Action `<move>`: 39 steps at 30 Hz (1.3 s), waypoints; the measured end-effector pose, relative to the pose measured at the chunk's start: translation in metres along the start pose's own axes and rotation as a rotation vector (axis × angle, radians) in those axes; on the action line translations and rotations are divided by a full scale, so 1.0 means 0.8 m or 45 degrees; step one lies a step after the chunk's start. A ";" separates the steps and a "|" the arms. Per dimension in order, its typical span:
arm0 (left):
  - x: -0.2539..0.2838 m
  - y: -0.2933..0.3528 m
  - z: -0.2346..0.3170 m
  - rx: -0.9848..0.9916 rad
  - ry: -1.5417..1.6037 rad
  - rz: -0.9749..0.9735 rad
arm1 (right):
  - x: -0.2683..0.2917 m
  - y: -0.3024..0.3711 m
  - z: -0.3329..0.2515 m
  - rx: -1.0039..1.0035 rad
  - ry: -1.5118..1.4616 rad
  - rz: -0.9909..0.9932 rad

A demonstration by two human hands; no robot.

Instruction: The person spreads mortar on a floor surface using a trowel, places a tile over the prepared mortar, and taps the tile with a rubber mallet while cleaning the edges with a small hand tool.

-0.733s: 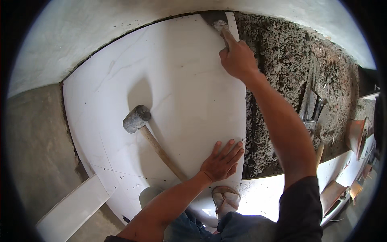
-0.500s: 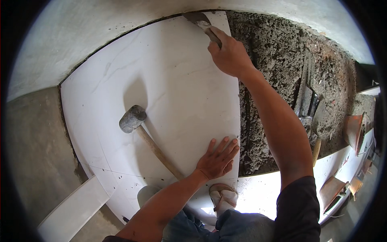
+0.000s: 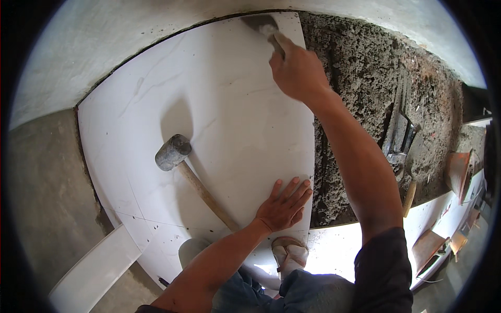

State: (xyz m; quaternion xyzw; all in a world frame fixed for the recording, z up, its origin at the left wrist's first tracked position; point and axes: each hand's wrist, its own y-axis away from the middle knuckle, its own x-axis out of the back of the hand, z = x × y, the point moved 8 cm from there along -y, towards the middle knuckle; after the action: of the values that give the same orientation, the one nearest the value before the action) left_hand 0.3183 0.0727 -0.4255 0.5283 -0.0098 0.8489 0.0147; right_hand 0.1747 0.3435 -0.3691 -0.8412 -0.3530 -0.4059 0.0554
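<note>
Mortar beside tile shows a building site.

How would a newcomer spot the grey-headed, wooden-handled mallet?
Find the big white veined tile. On it, left of the flattened left hand, rests the mallet. Its thick cylindrical head sets it apart from the dark flat-bladed trowel in the right hand.

The tile is white with faint grey veining and dark specks; the mallet has a mottled dark-grey head and a tan handle. The trowel blade is dark grey, the mortar grey-brown, the trousers blue.
</note>
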 end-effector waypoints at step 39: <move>0.001 0.002 -0.007 0.011 0.026 -0.009 | 0.055 0.048 0.016 0.364 0.306 0.488</move>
State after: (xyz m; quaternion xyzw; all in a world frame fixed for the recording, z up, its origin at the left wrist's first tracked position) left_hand 0.3125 0.0717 -0.4270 0.5197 -0.0040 0.8542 0.0155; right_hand 0.2264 0.3439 -0.3381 -0.8221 -0.2318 -0.4309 0.2910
